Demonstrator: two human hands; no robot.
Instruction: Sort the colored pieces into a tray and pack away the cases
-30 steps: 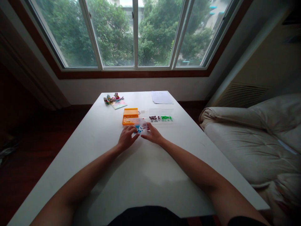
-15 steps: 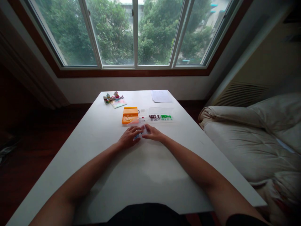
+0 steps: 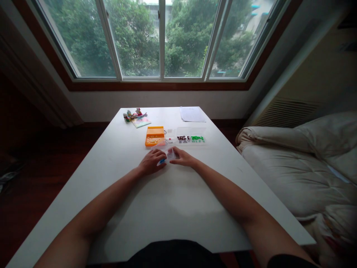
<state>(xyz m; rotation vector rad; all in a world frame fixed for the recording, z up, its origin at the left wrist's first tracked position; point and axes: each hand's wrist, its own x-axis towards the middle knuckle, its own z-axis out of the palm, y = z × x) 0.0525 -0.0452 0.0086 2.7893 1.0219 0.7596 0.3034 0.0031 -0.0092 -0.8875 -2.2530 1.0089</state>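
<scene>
Both my hands meet at the middle of the white table (image 3: 173, 208) over a small clear plastic box of blue pieces (image 3: 166, 157). My left hand (image 3: 151, 162) lies curled over the box's left side and covers most of it. Fingers of my right hand (image 3: 182, 158) press on the box's right end. Just beyond the hands sits an orange tray (image 3: 154, 136) with small pale pieces in it. Beside the tray stands a clear compartment box (image 3: 191, 136) holding dark and green pieces.
A small colourful toy build on a pastel card (image 3: 136, 117) sits at the far left of the table, and a sheet of paper (image 3: 192, 114) at the far right. A white quilted bed (image 3: 301, 171) stands to the right. Windows fill the wall ahead.
The clear box of blue pieces showed between my hands a second ago. My hands have since closed over it, and it now lies lower and mostly covered.
</scene>
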